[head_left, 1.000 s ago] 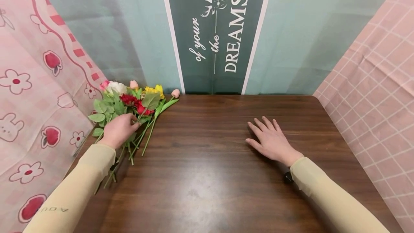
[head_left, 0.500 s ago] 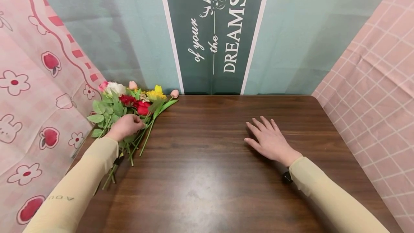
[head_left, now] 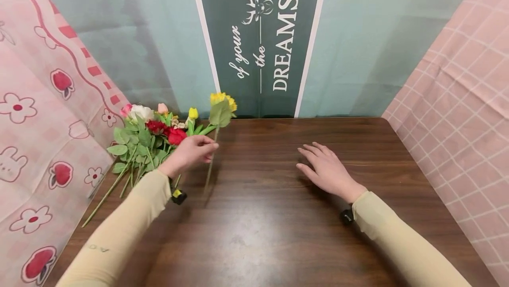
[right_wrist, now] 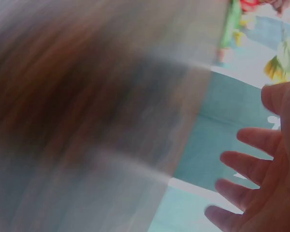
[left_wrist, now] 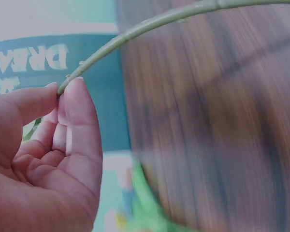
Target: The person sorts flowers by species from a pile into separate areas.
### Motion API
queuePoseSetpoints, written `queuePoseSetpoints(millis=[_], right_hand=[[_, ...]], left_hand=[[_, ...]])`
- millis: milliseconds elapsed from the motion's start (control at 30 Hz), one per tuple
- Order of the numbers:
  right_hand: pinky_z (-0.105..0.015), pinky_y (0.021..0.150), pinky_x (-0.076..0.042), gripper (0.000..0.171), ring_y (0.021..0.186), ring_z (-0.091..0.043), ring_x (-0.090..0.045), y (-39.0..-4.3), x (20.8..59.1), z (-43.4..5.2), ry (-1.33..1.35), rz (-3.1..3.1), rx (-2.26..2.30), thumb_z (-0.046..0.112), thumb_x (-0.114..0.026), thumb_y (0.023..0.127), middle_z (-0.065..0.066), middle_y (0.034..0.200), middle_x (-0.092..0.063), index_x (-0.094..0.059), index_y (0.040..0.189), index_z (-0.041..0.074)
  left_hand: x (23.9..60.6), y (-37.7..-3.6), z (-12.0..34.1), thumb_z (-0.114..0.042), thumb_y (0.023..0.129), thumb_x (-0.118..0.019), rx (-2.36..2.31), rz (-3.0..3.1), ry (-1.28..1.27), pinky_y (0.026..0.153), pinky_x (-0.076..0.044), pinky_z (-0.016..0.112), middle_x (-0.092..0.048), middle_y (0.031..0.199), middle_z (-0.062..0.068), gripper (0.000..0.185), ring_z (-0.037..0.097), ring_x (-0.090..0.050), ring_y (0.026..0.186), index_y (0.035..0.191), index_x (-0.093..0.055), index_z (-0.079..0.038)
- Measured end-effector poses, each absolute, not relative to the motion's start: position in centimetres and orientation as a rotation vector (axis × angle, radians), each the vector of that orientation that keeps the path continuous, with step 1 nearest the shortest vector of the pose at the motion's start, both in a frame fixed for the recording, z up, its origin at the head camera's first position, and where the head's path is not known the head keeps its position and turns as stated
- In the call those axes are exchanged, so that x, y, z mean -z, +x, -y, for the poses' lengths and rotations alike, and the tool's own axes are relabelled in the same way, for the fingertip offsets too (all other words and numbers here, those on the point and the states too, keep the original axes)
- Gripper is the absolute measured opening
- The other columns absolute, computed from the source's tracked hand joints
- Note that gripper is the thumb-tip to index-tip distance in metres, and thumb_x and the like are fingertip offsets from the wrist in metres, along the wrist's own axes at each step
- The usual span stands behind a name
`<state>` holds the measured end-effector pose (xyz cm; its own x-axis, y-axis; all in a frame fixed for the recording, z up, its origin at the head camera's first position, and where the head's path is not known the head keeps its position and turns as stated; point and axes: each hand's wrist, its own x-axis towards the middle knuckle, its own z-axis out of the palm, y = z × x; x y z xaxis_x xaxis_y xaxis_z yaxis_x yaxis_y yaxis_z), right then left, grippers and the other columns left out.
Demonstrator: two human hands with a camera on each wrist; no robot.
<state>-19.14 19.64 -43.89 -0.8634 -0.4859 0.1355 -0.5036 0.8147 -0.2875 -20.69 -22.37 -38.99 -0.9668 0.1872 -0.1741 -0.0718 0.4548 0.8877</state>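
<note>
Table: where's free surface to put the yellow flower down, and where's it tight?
Bare wood lies between the left hand and right hand, and along the table's near edge. The far right corner beyond the right hand is also free. The far left corner is crowded with the flower pile. The left hand pinches the yellow flower by its stem.

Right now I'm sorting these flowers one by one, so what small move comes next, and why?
Probably carry the yellow flower toward the right hand. The left hand pinches its stem clear of the bunch, and the right hand is open over the bare table.
</note>
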Motion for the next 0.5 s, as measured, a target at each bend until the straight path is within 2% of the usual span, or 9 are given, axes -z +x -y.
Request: queuePoseSetpoints(millis=[100,200,233,367,433,500], right_hand=[[-0.057,0.114,-0.035,0.048,0.139,-0.036,-0.045,-19.1,42.9,-18.6,0.753,2.889,-0.690,0.041,-0.055,0.106,-0.011,0.141,-0.060,-0.063,0.140,0.009],[-0.047,0.098,-0.050,0.031,0.117,-0.026,-0.062,-18.9,42.1,-17.3,0.688,2.829,-0.922,0.033,-0.062,0.104,-0.003,0.124,-0.070,-0.073,0.126,0.014],[-0.045,0.092,-0.053,0.027,0.109,-0.023,-0.064,-18.8,41.8,-16.8,0.669,2.811,-0.998,0.031,-0.064,0.103,-0.001,0.120,-0.071,-0.074,0.123,0.016],[-0.037,0.075,-0.053,0.019,0.089,-0.015,-0.064,-18.3,41.1,-15.3,0.624,2.785,-1.239,0.028,-0.069,0.100,0.005,0.112,-0.073,-0.077,0.116,0.021],[-0.035,0.075,-0.053,0.019,0.089,-0.013,-0.064,-17.9,41.0,-14.8,0.617,2.803,-1.305,0.030,-0.069,0.100,0.006,0.110,-0.073,-0.078,0.115,0.020],[-0.035,0.076,-0.054,0.020,0.090,-0.012,-0.064,-17.5,40.9,-14.6,0.614,2.835,-1.348,0.031,-0.070,0.100,0.006,0.109,-0.074,-0.078,0.114,0.019]], left_hand=[[40.0,-21.1,18.3,-0.021,0.099,-0.070,-1.757,-2.316,0.110,0.077,-0.062,0.037,-0.067,0.109,0.031,0.031,0.030,-0.070,0.083,0.118,-0.068,0.003],[41.0,-21.3,14.7,-0.016,0.099,-0.070,-1.991,-2.125,0.105,0.075,-0.062,0.035,-0.064,0.115,0.035,0.026,0.030,-0.069,0.083,0.117,-0.067,0.002],[41.3,-21.4,13.7,-0.015,0.099,-0.070,-2.052,-2.076,0.105,0.075,-0.062,0.034,-0.065,0.114,0.033,0.026,0.026,-0.069,0.081,0.118,-0.067,0.002],[42.1,-21.5,10.7,-0.014,0.099,-0.070,-2.196,-1.979,0.146,0.073,-0.062,0.032,-0.069,0.104,0.025,0.024,0.020,-0.068,0.077,0.118,-0.068,0.001],[42.2,-21.5,9.7,-0.014,0.099,-0.070,-2.236,-1.958,0.164,0.074,-0.062,0.032,-0.070,0.102,0.022,0.024,0.019,-0.067,0.078,0.118,-0.069,0.000],[42.2,-21.4,9.0,-0.015,0.099,-0.071,-2.263,-1.941,0.184,0.075,-0.062,0.033,-0.069,0.105,0.026,0.024,0.018,-0.067,0.078,0.118,-0.069,-0.001]])
